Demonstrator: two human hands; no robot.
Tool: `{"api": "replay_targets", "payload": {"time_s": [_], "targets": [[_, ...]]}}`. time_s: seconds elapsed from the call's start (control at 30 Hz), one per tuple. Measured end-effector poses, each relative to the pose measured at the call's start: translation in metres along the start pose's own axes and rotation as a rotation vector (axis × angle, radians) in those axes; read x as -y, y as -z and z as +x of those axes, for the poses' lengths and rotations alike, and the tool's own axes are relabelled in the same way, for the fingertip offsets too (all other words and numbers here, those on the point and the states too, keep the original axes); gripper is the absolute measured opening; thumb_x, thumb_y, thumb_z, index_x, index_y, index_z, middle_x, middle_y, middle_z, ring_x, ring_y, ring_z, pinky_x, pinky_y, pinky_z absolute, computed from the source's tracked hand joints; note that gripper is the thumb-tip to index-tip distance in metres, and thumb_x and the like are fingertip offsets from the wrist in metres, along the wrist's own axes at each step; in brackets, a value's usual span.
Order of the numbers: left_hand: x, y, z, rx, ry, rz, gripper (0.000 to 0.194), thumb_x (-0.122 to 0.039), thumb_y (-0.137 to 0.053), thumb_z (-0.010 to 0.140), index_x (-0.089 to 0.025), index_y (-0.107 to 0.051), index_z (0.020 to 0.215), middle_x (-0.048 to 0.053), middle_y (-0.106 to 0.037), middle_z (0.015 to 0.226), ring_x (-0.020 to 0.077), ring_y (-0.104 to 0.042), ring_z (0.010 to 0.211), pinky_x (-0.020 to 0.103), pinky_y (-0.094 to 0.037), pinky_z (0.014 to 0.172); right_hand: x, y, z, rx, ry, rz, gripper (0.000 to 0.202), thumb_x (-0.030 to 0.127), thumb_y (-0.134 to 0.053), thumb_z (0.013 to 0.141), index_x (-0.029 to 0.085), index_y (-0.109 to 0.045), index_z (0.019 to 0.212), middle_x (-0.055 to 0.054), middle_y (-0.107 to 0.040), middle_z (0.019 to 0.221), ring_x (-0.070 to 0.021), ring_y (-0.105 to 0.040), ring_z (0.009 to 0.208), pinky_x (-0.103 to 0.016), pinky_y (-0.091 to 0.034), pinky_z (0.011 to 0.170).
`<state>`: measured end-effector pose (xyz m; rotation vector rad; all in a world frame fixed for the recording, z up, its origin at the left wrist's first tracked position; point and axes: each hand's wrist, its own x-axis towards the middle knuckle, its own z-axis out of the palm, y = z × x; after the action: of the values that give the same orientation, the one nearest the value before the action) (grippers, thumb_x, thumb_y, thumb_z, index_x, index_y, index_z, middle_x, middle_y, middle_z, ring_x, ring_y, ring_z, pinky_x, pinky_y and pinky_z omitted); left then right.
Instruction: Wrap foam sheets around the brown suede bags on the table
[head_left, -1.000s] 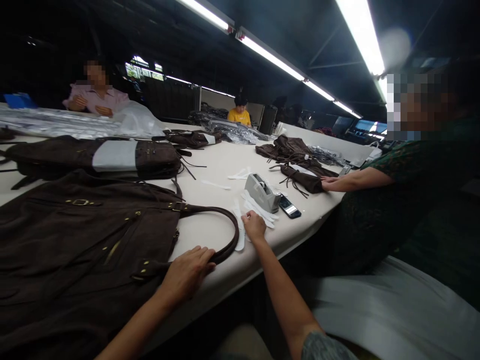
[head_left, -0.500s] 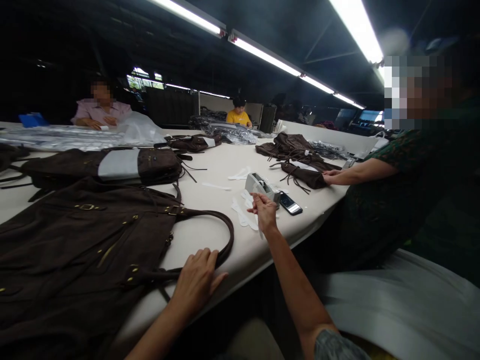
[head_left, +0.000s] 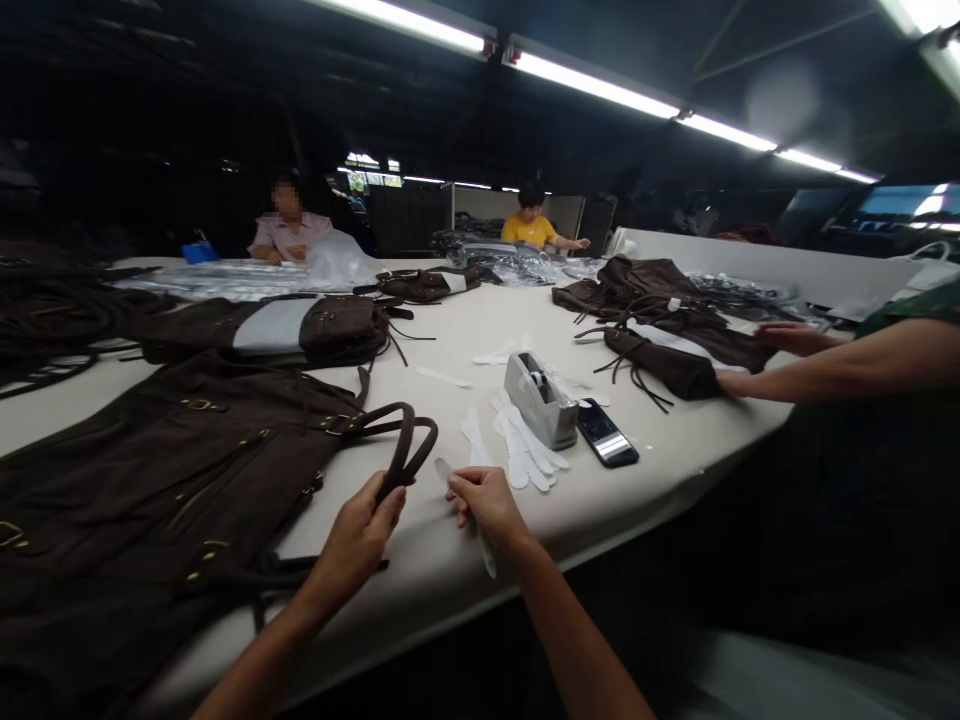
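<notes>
My left hand [head_left: 365, 525] is closed round the handles [head_left: 409, 447] of a dark brown handbag [head_left: 187, 480] that lies flat at the left of the table. The two handle loops are lifted and held together. Just to the right, my right hand [head_left: 486, 505] pinches a thin white strip [head_left: 487, 555], one rounded end of which sticks out past the fingertips. Beyond that hand lies a spread of similar white strips [head_left: 525, 450] beside a grey tape dispenser [head_left: 541, 400].
A black phone [head_left: 607, 432] lies right of the dispenser. More brown bags [head_left: 352, 330] and wrapped items [head_left: 517, 262] cover parts of the table [head_left: 420, 325]. At the right, a co-worker's hands [head_left: 739, 380] touch another bag [head_left: 660, 360]. Two other people sit at the far side.
My left hand has gone from resting on one handle to gripping both handles, raised. My right hand has come back from the dispenser toward the handles with a white strip. The view has turned right.
</notes>
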<state>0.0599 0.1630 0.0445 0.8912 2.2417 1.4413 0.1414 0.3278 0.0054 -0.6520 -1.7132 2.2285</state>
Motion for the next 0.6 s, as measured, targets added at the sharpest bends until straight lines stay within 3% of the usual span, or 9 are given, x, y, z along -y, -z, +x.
{"api": "replay_targets", "payload": {"time_s": [0.13,0.2,0.3,0.4,0.5,0.6], "targets": [[-0.023,0.003,-0.013,-0.002,0.103,-0.121,0.051,-0.067,-0.044,0.084,-0.018,-0.055,0.092,-0.005,-0.039,0.06,0.0116,-0.034,0.051,0.022,-0.026,0.046,0.008,-0.004,0.019,0.243,-0.089,-0.283,0.015,0.025,-0.067,0.074,0.011,-0.072,0.073,0.0,-0.058,0.052,-0.0073,-0.042,0.043,-0.021,-0.028,0.042],[-0.027,-0.002,-0.019,0.056,0.157,-0.077,0.054,-0.07,-0.039,0.084,-0.018,-0.056,0.082,-0.004,-0.04,0.057,0.0116,-0.035,0.051,0.023,-0.026,0.046,0.014,-0.01,0.029,0.357,-0.068,-0.24,0.013,0.021,-0.065,0.074,0.011,-0.073,0.076,0.001,-0.056,0.052,-0.0067,-0.042,0.046,-0.02,-0.028,0.045],[-0.021,-0.014,-0.025,0.13,0.241,-0.01,0.058,-0.069,-0.035,0.086,-0.017,-0.061,0.078,-0.002,-0.045,0.055,0.0133,-0.042,0.052,0.024,-0.031,0.049,0.021,-0.017,0.034,0.471,-0.159,-0.082,0.021,0.018,-0.067,0.071,0.012,-0.074,0.09,0.004,-0.054,0.053,-0.0061,-0.039,0.047,-0.02,-0.028,0.048],[-0.012,-0.02,-0.027,0.172,0.322,-0.073,0.059,-0.069,-0.037,0.084,-0.016,-0.062,0.078,0.0,-0.054,0.058,0.015,-0.05,0.052,0.026,-0.038,0.053,0.025,-0.015,0.025,0.548,-0.219,0.04,0.026,0.024,-0.074,0.069,0.013,-0.073,0.093,0.004,-0.055,0.057,-0.006,-0.04,0.051,-0.02,-0.029,0.051],[-0.01,-0.021,-0.025,0.121,0.341,-0.19,0.057,-0.069,-0.048,0.079,-0.015,-0.058,0.094,0.002,-0.061,0.064,0.0167,-0.057,0.053,0.027,-0.042,0.054,0.026,-0.008,0.014,0.6,-0.164,0.091,0.024,0.034,-0.077,0.07,0.013,-0.074,0.081,0.003,-0.055,0.059,-0.0058,-0.04,0.053,-0.02,-0.029,0.051],[-0.013,-0.021,-0.023,0.045,0.339,-0.337,0.07,-0.065,-0.06,0.074,-0.014,-0.049,0.122,0.004,-0.068,0.076,0.0176,-0.061,0.059,0.027,-0.044,0.055,0.025,-0.006,0.01,0.572,-0.128,0.097,0.028,0.038,-0.08,0.067,0.012,-0.073,0.074,0.002,-0.056,0.058,-0.0062,-0.041,0.053,-0.02,-0.031,0.051]]}}
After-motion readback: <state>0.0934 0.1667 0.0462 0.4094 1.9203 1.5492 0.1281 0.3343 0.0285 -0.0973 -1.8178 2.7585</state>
